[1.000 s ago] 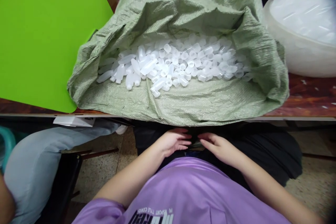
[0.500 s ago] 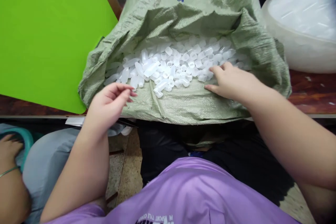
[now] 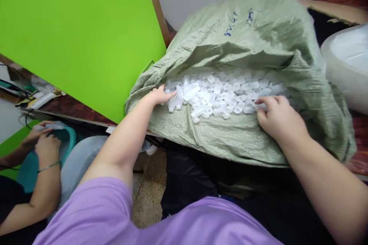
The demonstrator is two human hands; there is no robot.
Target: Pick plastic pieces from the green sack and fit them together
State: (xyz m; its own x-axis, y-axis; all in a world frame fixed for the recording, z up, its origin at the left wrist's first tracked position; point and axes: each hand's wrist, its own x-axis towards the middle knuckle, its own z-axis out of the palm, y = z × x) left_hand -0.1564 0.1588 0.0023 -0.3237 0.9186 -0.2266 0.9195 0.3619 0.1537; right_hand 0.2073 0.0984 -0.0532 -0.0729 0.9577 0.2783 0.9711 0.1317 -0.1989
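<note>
A green woven sack (image 3: 218,141) lies with its mouth towards me. Inside is a heap of small translucent white plastic tubes (image 3: 211,93), some long and some short. At the left end of the heap, my left hand (image 3: 161,95) reaches in with thumb and fingers apart; some fingertips are hidden among the tubes and sack folds. On the right side, my right hand (image 3: 277,116) rests at the heap's edge, its fingers bent and the thumb apart from the index finger. I make out nothing gripped in either hand.
A bright green board (image 3: 86,34) stands left of the sack. At the right is a whitish rounded tub (image 3: 342,69). On the lower left, another person's hands (image 3: 47,143) hold a clear piece over a teal basin (image 3: 71,138). Dark red tabletop (image 3: 74,109) shows beneath the board.
My view has swung left, bringing the other person's hands into sight. My left hand has moved forward to the heap's left end and spread its fingers. My right hand stays by the tubes.
</note>
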